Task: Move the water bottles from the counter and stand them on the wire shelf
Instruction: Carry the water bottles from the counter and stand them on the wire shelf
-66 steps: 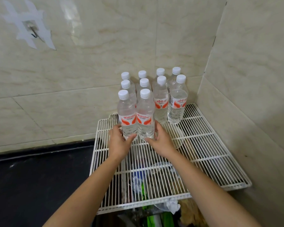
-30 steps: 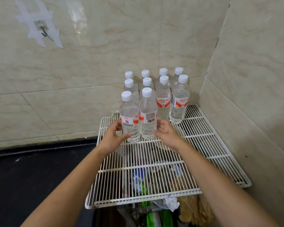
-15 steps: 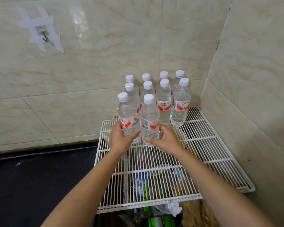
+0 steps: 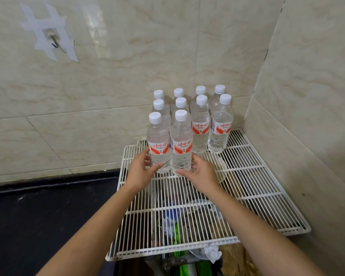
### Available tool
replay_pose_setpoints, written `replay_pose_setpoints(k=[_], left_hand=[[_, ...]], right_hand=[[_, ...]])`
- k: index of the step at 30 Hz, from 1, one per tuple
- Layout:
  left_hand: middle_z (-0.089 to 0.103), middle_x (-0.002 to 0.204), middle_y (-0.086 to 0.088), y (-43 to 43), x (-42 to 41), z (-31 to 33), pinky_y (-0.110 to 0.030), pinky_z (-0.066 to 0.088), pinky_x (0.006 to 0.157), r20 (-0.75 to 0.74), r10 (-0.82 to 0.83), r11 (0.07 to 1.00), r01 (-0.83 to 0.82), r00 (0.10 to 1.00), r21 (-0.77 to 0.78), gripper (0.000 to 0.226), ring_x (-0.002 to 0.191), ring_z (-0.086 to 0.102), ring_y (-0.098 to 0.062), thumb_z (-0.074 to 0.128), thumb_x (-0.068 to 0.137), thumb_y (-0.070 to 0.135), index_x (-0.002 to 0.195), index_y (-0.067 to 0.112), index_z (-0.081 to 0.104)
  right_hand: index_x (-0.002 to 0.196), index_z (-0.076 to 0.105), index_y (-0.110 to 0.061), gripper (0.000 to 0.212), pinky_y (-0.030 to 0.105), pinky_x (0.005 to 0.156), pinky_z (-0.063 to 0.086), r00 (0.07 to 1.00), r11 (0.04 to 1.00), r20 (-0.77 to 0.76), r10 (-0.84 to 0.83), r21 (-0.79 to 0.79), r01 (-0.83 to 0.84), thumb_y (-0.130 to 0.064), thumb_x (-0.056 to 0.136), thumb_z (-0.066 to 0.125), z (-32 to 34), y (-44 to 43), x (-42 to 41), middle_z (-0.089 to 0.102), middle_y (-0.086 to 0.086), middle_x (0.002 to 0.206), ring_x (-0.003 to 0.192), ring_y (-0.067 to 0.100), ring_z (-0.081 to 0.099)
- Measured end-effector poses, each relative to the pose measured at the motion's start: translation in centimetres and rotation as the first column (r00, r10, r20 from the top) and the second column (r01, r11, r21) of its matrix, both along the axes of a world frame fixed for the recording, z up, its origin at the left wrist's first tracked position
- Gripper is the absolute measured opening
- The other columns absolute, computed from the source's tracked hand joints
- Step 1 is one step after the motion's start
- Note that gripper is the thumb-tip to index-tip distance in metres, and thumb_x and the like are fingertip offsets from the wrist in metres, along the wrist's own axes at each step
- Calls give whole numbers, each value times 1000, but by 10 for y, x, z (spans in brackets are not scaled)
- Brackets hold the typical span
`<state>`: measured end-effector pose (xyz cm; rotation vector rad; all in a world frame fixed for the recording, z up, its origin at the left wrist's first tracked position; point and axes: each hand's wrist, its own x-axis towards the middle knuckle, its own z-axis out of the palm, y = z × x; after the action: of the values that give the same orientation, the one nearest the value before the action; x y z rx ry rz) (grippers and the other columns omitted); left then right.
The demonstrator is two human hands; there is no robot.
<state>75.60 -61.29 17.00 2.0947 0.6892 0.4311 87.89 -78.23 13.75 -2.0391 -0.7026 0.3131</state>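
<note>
Currently left hand is gripping one clear white-capped plastic water bottle, right hand its twin bottle — both standing on the white wire shelf. Risk: bases bridging wires — a skewed release could be knocking over rows beyond the fingers.

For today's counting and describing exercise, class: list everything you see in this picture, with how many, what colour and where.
wire shelf: one, white; tiled corner
water bottles: ten, clear, white caps, red-and-white labels; upright at back of shelf
counter: one, black; left of shelf
walls: two, beige tiles; behind and right of shelf
hook: one, dark, taped; back wall, upper left
bags: count unclear, green and white; below shelf
left hand: one; grips front-left bottle
right hand: one; grips front-right bottle
</note>
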Motion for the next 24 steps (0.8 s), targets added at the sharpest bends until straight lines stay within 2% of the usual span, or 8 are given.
replay_pose_setpoints(k=[2,5,8,10,14,18,21,24], left_hand=[[60,128,-6,-4,5,-2,-32,54,90,-10,69,997,-69,998,32,57,104,63,-15,77,87,36,138,22,58],[62,129,-6,-11,7,-6,-45,54,100,18,125,992,-125,992,25,54,112,63,-19,77,87,36,136,23,60],[61,141,-4,-14,4,-8,-51,46,110,80,101,989,-92,992,-115,60,131,55,-22,77,88,29,144,22,55],[63,139,-1,-14,2,-8,-53,48,108,111,93,975,-68,989,-212,62,131,57,-22,76,89,23,146,21,52],[69,131,7,-15,8,-7,-49,50,107,121,56,977,-29,991,-213,57,123,63,-15,77,88,21,141,24,57],[67,135,7,-16,15,-11,-48,50,107,117,49,979,-25,992,-200,59,127,61,-17,76,88,23,143,26,55],[67,133,11,-16,16,-16,-46,51,106,117,59,983,-37,991,-178,58,127,61,-15,76,88,26,142,29,55],[67,134,11,-16,16,-17,-47,52,105,99,62,987,-46,993,-153,58,126,61,-15,75,89,28,143,31,54]], right_hand=[[129,63,-28,61,30,86,59,985,992,138,-107,-47,115,-52,76,82,4,13,-8,75,-11,112,93,5,70],[137,59,-23,69,37,92,58,966,978,205,-157,-101,181,-55,79,79,7,23,-12,73,-2,117,104,19,69],[137,59,-21,69,37,93,56,955,976,240,-176,-83,201,-54,81,78,3,20,-14,73,0,117,106,20,68],[135,62,-22,64,36,92,57,948,975,250,-196,-56,216,-52,81,79,1,16,-14,73,-3,117,106,18,69],[136,62,-26,59,37,86,61,966,982,184,-182,-22,189,-44,82,80,-1,8,-4,74,-7,116,96,12,71],[140,57,-30,59,22,83,53,983,993,155,-98,-44,106,-43,86,77,0,1,10,72,-8,122,103,8,68],[147,48,-31,64,38,95,55,983,991,178,-54,-108,74,-48,90,70,-2,-2,15,68,-4,128,113,17,65],[152,41,-33,66,45,100,54,985,992,170,-23,-122,45,-49,93,65,-3,-3,14,62,-4,137,119,19,61]])
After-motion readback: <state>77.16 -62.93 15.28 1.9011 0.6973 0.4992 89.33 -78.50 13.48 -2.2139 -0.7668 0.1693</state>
